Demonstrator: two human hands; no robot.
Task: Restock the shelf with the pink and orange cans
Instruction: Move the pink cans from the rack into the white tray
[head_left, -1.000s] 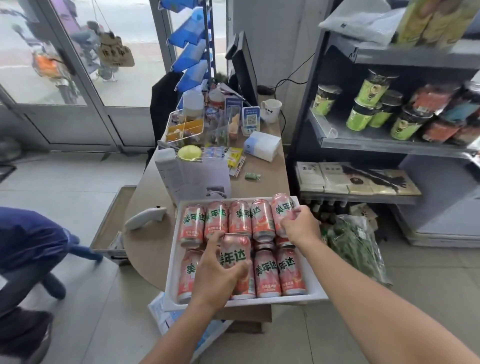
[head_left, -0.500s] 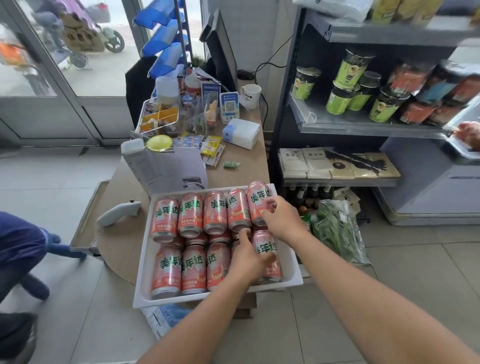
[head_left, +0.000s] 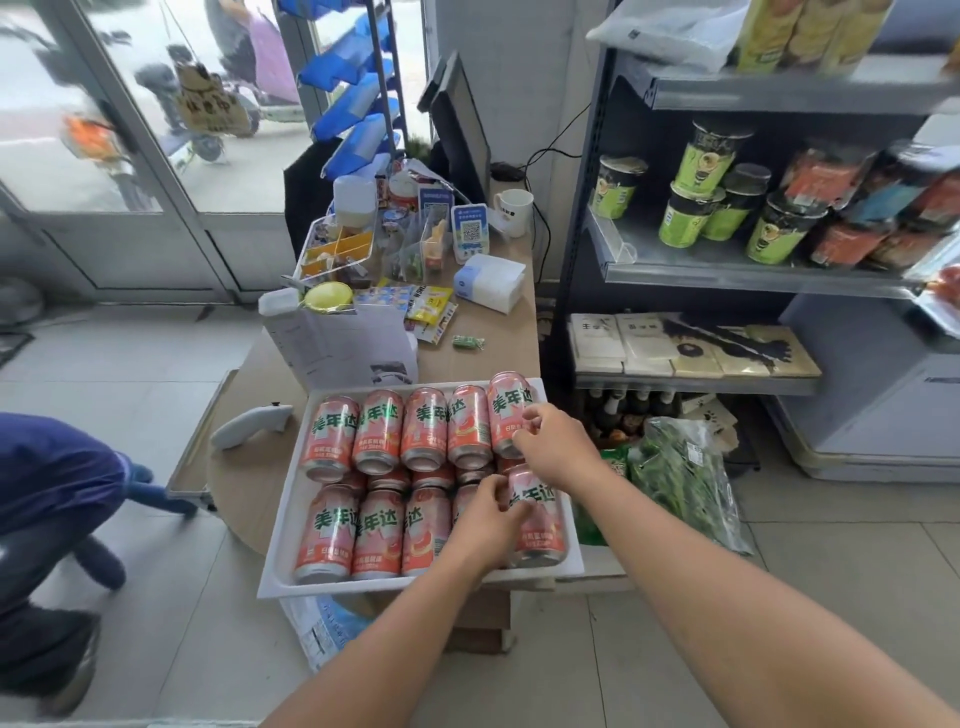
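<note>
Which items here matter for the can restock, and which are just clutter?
Job: pink and orange cans, white plastic tray holding them, grey metal shelf, left hand and right hand, each with a grip on a can.
Clutter: white ceramic mug, white handheld scanner, blue-white tissue pack, bagged green vegetables.

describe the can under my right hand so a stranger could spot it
Find the white tray on the wooden counter. In its far row, take the rightmost can. Alone in that row, it has the right hand holding it.
</note>
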